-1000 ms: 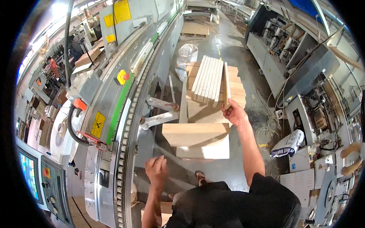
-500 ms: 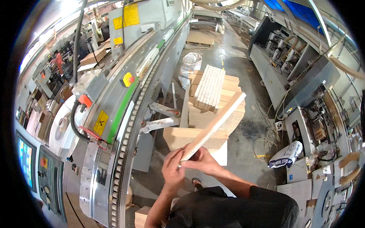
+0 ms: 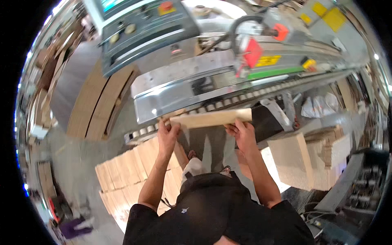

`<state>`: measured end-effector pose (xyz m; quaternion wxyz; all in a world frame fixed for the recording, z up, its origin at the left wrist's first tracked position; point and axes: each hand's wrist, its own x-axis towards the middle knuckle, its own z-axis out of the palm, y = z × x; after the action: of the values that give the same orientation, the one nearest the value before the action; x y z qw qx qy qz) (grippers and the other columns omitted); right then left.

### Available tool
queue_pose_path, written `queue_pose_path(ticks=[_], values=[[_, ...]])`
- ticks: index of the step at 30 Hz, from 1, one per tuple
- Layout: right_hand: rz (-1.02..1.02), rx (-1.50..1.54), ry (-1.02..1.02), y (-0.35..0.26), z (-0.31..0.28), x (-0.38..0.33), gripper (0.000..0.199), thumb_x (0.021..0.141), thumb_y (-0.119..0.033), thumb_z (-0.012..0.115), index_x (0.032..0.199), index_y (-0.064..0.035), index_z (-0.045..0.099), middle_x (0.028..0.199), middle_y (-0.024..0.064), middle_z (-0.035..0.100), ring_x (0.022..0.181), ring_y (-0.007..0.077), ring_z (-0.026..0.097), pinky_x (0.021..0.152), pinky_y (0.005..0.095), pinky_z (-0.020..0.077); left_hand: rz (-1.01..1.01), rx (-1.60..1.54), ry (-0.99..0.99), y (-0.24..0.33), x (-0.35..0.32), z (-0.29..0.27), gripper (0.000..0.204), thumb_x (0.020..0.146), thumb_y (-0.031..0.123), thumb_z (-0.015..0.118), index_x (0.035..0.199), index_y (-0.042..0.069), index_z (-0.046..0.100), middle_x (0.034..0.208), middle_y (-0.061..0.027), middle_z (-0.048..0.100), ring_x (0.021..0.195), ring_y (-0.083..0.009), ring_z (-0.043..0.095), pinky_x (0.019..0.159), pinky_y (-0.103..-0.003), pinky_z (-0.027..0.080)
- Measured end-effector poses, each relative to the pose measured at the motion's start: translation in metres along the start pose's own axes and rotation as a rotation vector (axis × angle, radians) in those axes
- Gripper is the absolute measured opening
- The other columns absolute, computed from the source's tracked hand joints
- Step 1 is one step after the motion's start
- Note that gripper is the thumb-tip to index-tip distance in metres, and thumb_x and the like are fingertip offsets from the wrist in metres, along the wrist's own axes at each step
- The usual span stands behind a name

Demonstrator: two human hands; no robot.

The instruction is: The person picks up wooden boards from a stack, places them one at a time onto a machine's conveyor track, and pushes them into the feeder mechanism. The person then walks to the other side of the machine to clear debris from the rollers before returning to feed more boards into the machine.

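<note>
Pale wooden board point(image 3: 210, 118) held flat and roughly level, long axis left-right, right end slightly higher. It sits just above the roller track point(image 3: 192, 116) at the machine's front edge; touching the rollers or not, can't tell.

Left hand point(image 3: 167, 132) grips the board's left end from below, fingers wrapped over the near edge. Right hand point(image 3: 241, 132) grips near the right end, fingers curled up onto the near edge. Both closed on the board.

Around the board:
- Behind it: the machine's shiny steel cover point(image 3: 183, 87), curved, reflecting light.
- Further behind, left: grey control panel point(image 3: 143, 28) with round knobs and a red button.
- Behind, right: red tag-shaped part point(image 3: 252, 53), yellow label, green strip along the machine body; black hose loops above.
- Right of the board: dark opening under the track, a grey bracket beside it.
- Below, right: stack of pale board blocks point(image 3: 302, 159), close to the right forearm.
- Below, left: pile of tan boards point(image 3: 122, 175) on the floor, beside the left forearm.
- Far left: long brown panels point(image 3: 92, 102) lying flat on the floor.

Nothing lies between board and rollers.

Arms: both forearms run up from the lower edge, bare below short black sleeves, elbows bent and spread, wrists about level with each other. Feet visible on the floor between the arms.
</note>
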<state>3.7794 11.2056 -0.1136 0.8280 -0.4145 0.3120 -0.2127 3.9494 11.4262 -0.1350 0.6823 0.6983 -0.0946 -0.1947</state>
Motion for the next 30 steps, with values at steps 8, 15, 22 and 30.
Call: queue_pose_path(ticks=[8,15,22,30], values=[[0.213,-0.155,-0.078,0.053,0.105,0.113,0.03,0.099,-0.025,0.048,0.104,0.0029,0.057,0.095,0.013,0.065,0.085,0.0211,0.065,0.073,0.0349,0.0548,0.13,0.57,0.264,-0.006,0.068,-0.08,0.057,0.077,0.018,0.072,0.125,-0.005,0.052,0.1,-0.02,0.065,0.085,-0.0304,0.065,0.078,-0.037,0.05],[0.333,-0.107,-0.175,0.07,0.146,0.178,0.028,0.094,-0.021,0.053,0.102,0.0066,0.054,0.088,0.0177,0.065,0.078,0.0269,0.067,0.065,0.0364,0.0585,0.252,0.919,0.424,-0.016,0.124,-0.111,0.041,0.072,0.027,0.076,0.102,0.003,0.063,0.09,-0.0189,0.06,0.089,-0.0365,0.057,0.079,-0.044,0.047],[0.15,-0.102,-0.035,0.074,0.131,0.168,0.034,0.09,-0.015,0.061,0.11,0.0104,0.051,0.104,0.0217,0.059,0.091,0.0312,0.065,0.078,0.0387,0.0575,0.473,1.089,0.492,-0.016,0.139,-0.1,0.04,0.076,0.028,0.071,0.111,0.011,0.061,0.09,-0.0128,0.061,0.087,-0.0317,0.058,0.077,-0.045,0.043],[0.063,-0.161,-0.179,0.09,0.133,0.159,0.037,0.093,-0.015,0.059,0.123,0.0004,0.045,0.111,0.0092,0.054,0.09,0.016,0.061,0.076,0.0303,0.0531,0.696,0.881,0.159,-0.016,0.145,-0.137,0.023,0.077,0.012,0.069,0.101,0.013,0.068,0.08,-0.0109,0.06,0.076,-0.0318,0.058,0.067,-0.042,0.047]])
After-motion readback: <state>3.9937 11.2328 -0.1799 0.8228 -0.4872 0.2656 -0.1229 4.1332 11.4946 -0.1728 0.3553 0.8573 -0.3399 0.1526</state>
